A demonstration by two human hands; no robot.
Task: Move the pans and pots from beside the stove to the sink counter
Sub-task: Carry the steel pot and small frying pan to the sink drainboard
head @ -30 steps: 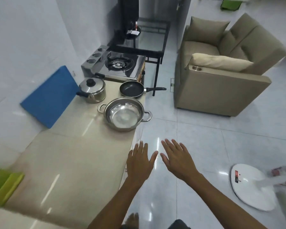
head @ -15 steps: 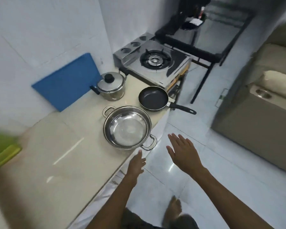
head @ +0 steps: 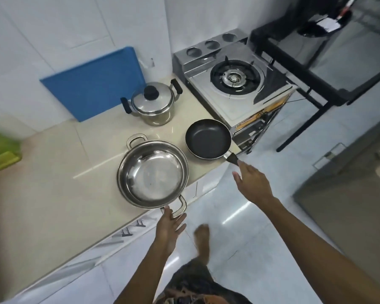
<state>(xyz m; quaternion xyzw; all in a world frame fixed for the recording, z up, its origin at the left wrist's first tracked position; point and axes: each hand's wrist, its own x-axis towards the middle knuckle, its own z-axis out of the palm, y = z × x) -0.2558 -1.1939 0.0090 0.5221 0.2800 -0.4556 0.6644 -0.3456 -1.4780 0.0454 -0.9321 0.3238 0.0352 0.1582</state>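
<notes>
Three pieces of cookware stand on the beige counter (head: 53,189) beside the gas stove (head: 235,84). A wide empty steel pot (head: 153,173) sits nearest me, its near handle at the counter's front edge. A black frying pan (head: 207,139) lies right of it, its handle pointing out over the floor. A small lidded steel pot (head: 154,104) stands behind them near the wall. My left hand (head: 170,224) is open, its fingertips touching the wide pot's near handle. My right hand (head: 252,183) is open over the frying pan's handle, hiding most of it.
A blue cutting board (head: 92,84) leans on the tiled wall behind the lidded pot. Something green (head: 0,150) sits at the counter's left edge. A black metal rack (head: 316,62) stands right of the stove, and a sofa (head: 355,194) is at far right. My bare foot (head: 202,240) is on the tiled floor.
I have stepped closer to the counter. My left hand has reached up to the wide pot's near handle, and my right hand has moved over to the frying pan's handle.
</notes>
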